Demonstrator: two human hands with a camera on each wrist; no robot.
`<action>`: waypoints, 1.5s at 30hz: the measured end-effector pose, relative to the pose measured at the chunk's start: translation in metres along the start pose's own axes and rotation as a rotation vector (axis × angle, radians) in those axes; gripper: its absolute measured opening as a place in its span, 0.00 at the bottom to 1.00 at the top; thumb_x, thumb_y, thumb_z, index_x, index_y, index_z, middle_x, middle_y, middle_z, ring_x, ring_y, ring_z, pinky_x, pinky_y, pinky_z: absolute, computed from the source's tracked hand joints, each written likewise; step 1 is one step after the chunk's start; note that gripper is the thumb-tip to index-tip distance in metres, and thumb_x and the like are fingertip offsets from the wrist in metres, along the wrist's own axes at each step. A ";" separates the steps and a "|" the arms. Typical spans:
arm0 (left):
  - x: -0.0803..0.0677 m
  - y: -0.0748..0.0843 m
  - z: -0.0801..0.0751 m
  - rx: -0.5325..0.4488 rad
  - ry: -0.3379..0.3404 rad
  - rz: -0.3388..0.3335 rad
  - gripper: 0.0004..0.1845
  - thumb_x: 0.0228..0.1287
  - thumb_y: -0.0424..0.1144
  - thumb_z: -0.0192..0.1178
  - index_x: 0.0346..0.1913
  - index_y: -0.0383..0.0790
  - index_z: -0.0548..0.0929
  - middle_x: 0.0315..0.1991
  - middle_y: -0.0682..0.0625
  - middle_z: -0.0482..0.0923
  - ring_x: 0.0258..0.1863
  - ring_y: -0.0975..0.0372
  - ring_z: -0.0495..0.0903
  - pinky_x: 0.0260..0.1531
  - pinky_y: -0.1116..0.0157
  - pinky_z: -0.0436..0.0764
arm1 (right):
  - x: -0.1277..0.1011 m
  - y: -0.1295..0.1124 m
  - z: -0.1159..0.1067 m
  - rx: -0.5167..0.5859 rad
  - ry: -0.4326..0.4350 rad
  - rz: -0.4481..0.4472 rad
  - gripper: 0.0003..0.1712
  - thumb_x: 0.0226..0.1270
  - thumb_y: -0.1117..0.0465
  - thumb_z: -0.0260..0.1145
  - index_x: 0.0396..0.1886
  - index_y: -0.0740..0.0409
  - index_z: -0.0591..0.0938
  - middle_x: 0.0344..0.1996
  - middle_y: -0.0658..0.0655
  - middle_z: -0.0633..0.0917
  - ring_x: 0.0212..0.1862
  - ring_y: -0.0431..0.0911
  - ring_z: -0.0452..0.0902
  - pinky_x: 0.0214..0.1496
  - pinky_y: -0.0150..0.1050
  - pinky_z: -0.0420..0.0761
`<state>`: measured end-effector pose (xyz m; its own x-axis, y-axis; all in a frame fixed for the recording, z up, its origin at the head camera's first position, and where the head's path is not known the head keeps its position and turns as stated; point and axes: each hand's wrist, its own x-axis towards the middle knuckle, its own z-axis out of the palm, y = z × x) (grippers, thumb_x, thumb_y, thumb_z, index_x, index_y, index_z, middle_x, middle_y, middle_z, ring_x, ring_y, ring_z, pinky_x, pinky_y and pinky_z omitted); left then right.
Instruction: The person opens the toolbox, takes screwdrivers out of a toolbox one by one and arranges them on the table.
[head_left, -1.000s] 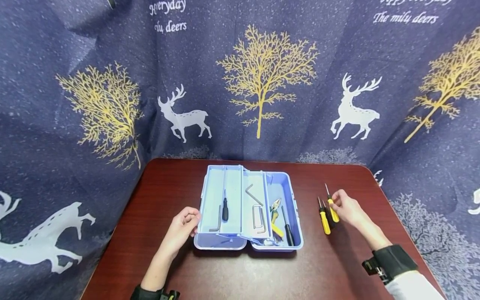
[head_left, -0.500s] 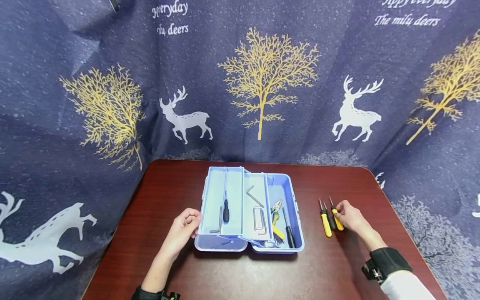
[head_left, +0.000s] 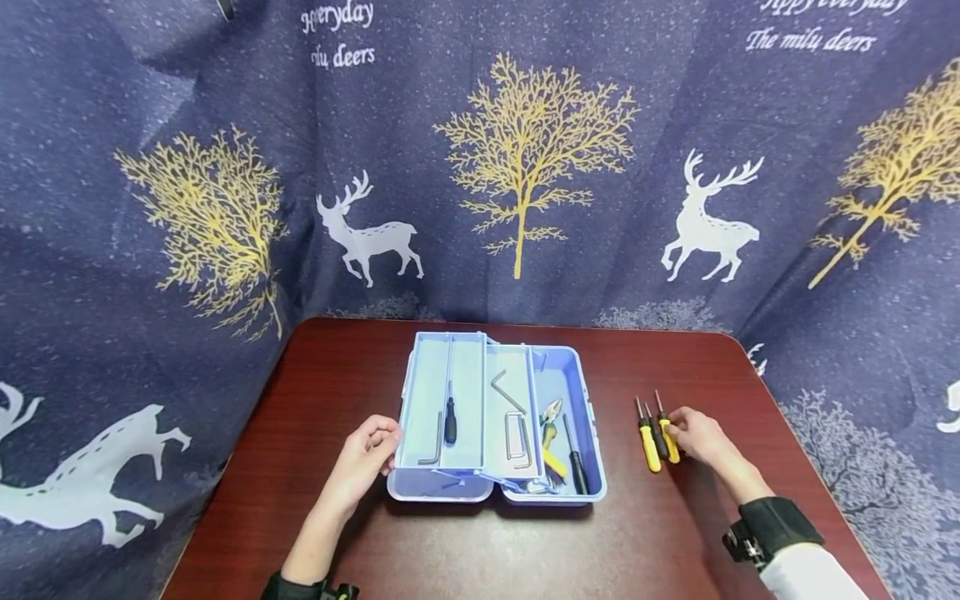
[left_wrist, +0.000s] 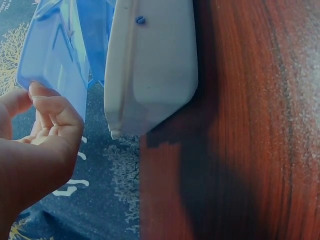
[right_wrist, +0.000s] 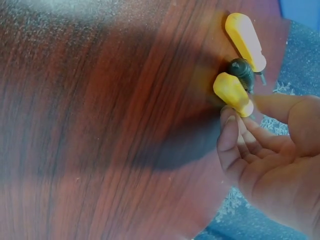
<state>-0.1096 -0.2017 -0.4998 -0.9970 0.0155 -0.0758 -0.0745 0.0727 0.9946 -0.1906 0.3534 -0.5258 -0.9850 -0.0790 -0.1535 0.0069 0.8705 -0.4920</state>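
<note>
The right hand (head_left: 693,433) pinches a yellow screwdriver (head_left: 667,438) on the table (head_left: 675,533). The left hand (head_left: 366,454) holds the toolbox (head_left: 495,487) edge, fingers curled. Best keep the box braced and the pinch firm.

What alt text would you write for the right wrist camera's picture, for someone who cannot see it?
A right hand touches the nearest of three small screwdrivers lying side by side on a dark red wooden table, with a fingertip on each side of its handle. That screwdriver has a yellow handle; beside it lie a black-handled one and another yellow-handled one.
</note>
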 end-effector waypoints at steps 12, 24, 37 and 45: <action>-0.001 0.002 0.001 -0.013 0.005 -0.001 0.07 0.74 0.28 0.58 0.48 0.25 0.75 0.26 0.48 0.75 0.22 0.63 0.72 0.24 0.71 0.73 | -0.002 -0.005 -0.003 0.016 -0.016 0.017 0.16 0.72 0.66 0.62 0.50 0.78 0.77 0.32 0.65 0.85 0.29 0.48 0.81 0.30 0.41 0.81; 0.000 -0.002 0.000 -0.014 0.007 0.002 0.06 0.74 0.28 0.57 0.47 0.26 0.76 0.25 0.48 0.75 0.22 0.64 0.72 0.24 0.71 0.73 | -0.003 -0.005 -0.005 0.002 0.016 -0.003 0.16 0.71 0.66 0.63 0.48 0.77 0.78 0.31 0.65 0.85 0.29 0.48 0.81 0.30 0.42 0.81; 0.000 -0.004 0.000 -0.009 0.009 -0.011 0.06 0.75 0.28 0.57 0.47 0.27 0.76 0.25 0.48 0.74 0.22 0.64 0.72 0.24 0.71 0.73 | -0.003 -0.008 -0.010 -0.081 0.082 -0.031 0.14 0.69 0.65 0.63 0.46 0.75 0.80 0.32 0.66 0.86 0.36 0.59 0.83 0.39 0.54 0.81; -0.001 -0.002 0.000 -0.013 0.010 0.016 0.06 0.75 0.28 0.57 0.47 0.26 0.75 0.25 0.49 0.75 0.21 0.64 0.72 0.23 0.71 0.73 | -0.003 -0.048 -0.015 -0.066 0.140 -0.134 0.08 0.69 0.66 0.64 0.41 0.70 0.81 0.28 0.59 0.85 0.31 0.50 0.80 0.34 0.47 0.79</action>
<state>-0.1085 -0.2015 -0.5019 -0.9982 0.0069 -0.0591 -0.0586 0.0600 0.9965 -0.1902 0.3194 -0.4884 -0.9907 -0.1321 0.0322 -0.1326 0.8872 -0.4419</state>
